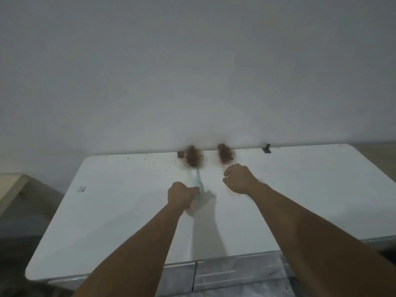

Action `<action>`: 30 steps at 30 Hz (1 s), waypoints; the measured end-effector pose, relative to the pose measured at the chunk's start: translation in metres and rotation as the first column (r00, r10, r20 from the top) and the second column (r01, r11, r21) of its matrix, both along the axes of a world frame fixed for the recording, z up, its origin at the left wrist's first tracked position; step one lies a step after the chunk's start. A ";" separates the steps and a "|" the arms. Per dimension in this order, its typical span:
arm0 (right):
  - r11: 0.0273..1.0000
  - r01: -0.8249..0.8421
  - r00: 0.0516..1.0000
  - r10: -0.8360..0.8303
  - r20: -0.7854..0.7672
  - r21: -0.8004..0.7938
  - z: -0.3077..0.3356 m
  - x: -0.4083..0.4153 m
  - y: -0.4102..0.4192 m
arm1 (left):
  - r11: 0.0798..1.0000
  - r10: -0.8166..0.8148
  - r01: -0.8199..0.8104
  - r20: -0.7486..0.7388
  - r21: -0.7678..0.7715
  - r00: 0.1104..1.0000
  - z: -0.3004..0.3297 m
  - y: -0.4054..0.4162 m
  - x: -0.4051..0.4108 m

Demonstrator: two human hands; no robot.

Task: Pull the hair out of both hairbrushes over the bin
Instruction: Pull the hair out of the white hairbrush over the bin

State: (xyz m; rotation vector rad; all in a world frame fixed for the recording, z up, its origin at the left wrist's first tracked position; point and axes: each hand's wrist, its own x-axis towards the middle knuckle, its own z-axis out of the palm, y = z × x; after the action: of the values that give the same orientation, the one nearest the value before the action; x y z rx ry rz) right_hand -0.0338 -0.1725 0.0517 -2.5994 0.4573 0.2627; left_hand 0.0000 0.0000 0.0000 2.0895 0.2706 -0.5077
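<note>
Head view: your left hand (182, 195) and right hand (239, 179) each fist a hairbrush handle, hair-clogged heads beyond knuckles; carry both binward level (bin unseen).

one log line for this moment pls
left hand: grip on light-blue hairbrush | right hand: grip on second hairbrush | hair: in both | bin: unseen

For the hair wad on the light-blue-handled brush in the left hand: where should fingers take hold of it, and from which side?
Pinch the hair wad at its loose curly outer edge, coming from the bristle side on top. The left hand holds the light-blue handle near its end, so the head is exposed. The right hand is shut on the other brush.
</note>
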 end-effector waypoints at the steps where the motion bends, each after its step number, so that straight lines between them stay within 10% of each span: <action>1: 1.000 0.010 1.000 -0.010 -0.009 0.025 -0.003 0.010 0.001 | 1.000 -0.006 0.006 0.004 0.016 1.000 -0.004 -0.002 0.003; 12: 0.922 0.163 0.984 -0.128 -0.121 0.352 -0.040 0.101 0.026 | 0.997 0.054 -0.059 0.078 0.059 0.995 -0.035 -0.026 0.024; 30: 0.402 0.457 0.886 -0.290 -0.363 0.794 -0.036 0.041 -0.002 | 0.936 -0.315 0.281 -0.147 -0.211 0.938 -0.017 -0.006 0.013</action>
State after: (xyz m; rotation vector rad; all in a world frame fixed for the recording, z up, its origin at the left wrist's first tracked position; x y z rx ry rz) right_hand 0.0072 -0.1745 0.0161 -1.4031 0.7282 0.4226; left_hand 0.0128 -0.0059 -0.0170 1.9108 0.0030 -0.8734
